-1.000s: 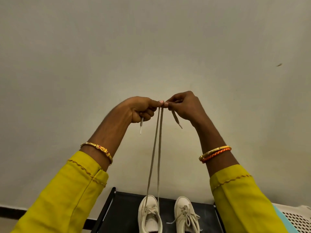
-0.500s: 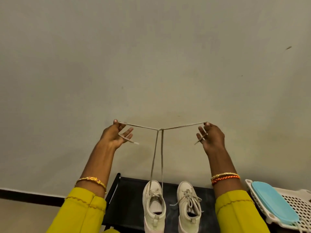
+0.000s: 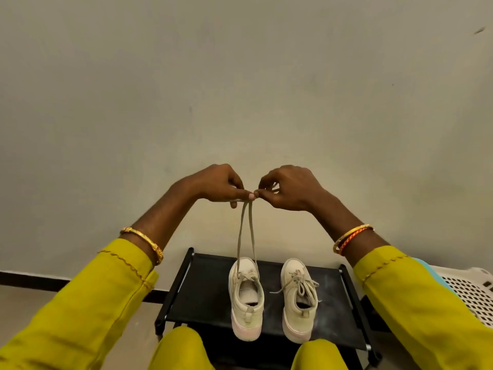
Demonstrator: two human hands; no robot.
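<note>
— How should this go?
— Left hand pinches one end of the lace, right hand the other, fingertips meeting. It drops toward six o'clock into the shoe on the rack. Tension both strands evenly, then cross.

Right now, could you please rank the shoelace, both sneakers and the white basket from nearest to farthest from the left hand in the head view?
1. The shoelace, pinched in the left hand.
2. The left sneaker, below on the rack.
3. The right sneaker, beside it, further right.
4. The white basket, at the far right edge.
</note>
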